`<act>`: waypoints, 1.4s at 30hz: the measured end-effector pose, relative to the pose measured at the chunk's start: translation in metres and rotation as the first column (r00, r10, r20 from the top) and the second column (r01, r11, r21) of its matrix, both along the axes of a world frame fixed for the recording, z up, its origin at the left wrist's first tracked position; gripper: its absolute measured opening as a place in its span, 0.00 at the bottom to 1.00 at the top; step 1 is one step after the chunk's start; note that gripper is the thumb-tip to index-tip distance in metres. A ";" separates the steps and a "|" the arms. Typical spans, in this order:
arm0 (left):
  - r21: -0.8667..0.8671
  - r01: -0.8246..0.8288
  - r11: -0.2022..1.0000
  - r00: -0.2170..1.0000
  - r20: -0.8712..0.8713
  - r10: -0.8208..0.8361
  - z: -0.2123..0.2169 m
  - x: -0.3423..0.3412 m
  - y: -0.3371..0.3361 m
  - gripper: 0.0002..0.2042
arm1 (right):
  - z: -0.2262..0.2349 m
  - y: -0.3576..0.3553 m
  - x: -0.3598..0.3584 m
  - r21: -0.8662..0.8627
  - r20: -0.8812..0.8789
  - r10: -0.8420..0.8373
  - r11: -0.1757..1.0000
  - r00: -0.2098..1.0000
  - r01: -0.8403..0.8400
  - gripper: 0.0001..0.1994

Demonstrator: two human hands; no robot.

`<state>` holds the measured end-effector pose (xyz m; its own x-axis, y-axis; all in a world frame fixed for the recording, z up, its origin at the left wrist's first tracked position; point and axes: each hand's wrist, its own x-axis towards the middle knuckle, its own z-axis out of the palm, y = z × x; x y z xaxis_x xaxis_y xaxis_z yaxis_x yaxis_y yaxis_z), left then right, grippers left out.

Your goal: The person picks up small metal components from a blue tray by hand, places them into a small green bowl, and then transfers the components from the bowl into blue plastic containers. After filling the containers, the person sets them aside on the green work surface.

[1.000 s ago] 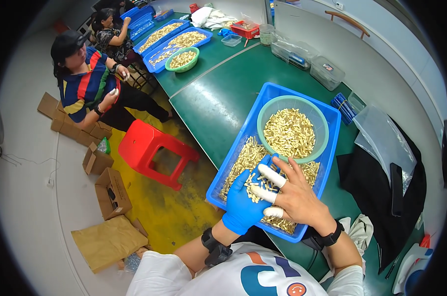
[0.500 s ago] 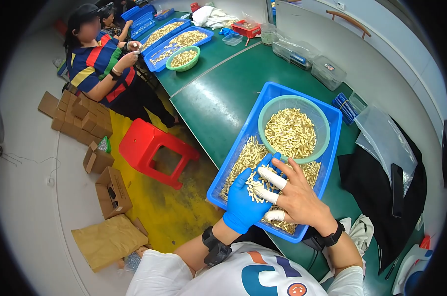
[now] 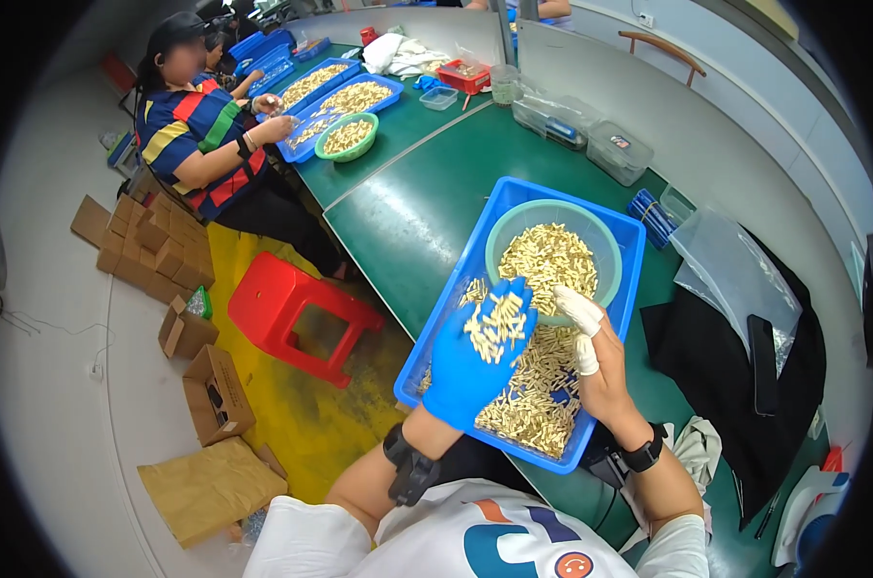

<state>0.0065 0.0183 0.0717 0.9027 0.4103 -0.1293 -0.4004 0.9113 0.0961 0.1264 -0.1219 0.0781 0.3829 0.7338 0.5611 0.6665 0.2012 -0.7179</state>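
Note:
My left hand [image 3: 463,371], in a blue glove, is palm up and cupped above the blue tray [image 3: 633,279]. On its palm and fingers rests a heap of small brass-coloured cylindrical pieces [image 3: 497,328]. To its right, my bare right hand [image 3: 605,376], with white finger cots on some fingers, is edge-on over the tray. Its fingers are stretched out, and I see nothing in them. More loose brass-coloured pieces [image 3: 533,414] cover the tray floor below. A pale green mesh basket [image 3: 612,255], holding many such pieces, sits in the tray's far end.
Right of the tray lie black cloth [image 3: 687,347], clear plastic sheeting [image 3: 735,270] and a phone [image 3: 762,366]. Clear boxes [image 3: 620,149] line the partition. At the far left a co-worker [image 3: 200,135] handles pieces by blue trays. A red stool [image 3: 292,308] and cartons [image 3: 215,395] stand on the floor.
My hands have drawn apart. The left has shifted left with its heap, and the right has moved off the heap and turned edge-on. The view has shifted slightly.

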 end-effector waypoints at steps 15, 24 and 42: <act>0.651 0.196 -0.734 0.978 -0.188 0.094 -0.015 -0.019 -0.032 0.22 | -0.011 -0.001 -0.002 0.143 -0.354 -0.070 0.981 0.932 0.128 0.17; 0.444 0.168 -0.880 0.931 -0.366 -0.007 -0.007 -0.036 -0.060 0.21 | -0.015 -0.003 0.003 0.078 -0.234 -0.086 0.991 0.968 0.107 0.19; 0.496 0.673 0.549 0.732 -0.553 -0.397 -0.055 -0.021 0.003 0.14 | -0.013 0.001 0.002 0.092 -0.258 -0.069 0.991 0.964 0.096 0.13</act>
